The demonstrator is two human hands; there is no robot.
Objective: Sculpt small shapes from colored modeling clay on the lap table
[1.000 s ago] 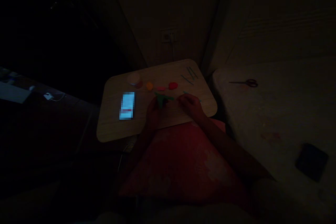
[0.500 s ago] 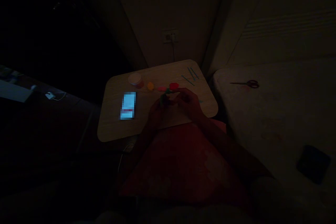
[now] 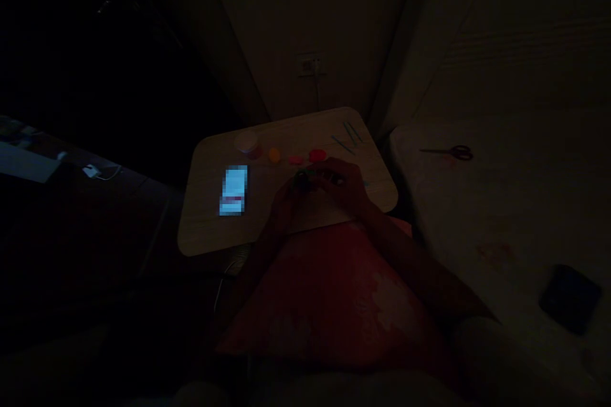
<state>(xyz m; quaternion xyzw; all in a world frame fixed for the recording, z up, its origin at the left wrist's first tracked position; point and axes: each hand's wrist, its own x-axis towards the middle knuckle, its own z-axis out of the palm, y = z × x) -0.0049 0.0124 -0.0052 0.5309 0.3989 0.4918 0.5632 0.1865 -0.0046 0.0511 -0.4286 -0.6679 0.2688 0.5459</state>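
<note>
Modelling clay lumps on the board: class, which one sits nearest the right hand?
The red lump, nearest the right hand; the pink lump and orange lump lie farther left.

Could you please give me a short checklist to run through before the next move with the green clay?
Grip: ok, the left hand and right hand both hold the green clay piece above the tray.
Shape of the green clay piece: cannot tell, the fingers cover it.
Light: not ok, the room is very dim.
Red clay, pink clay and orange clay: ok, lying separately on the tray.
Thin sticks: ok, on the tray beyond the right hand.
Scissors: ok, off the tray to the right.
</note>
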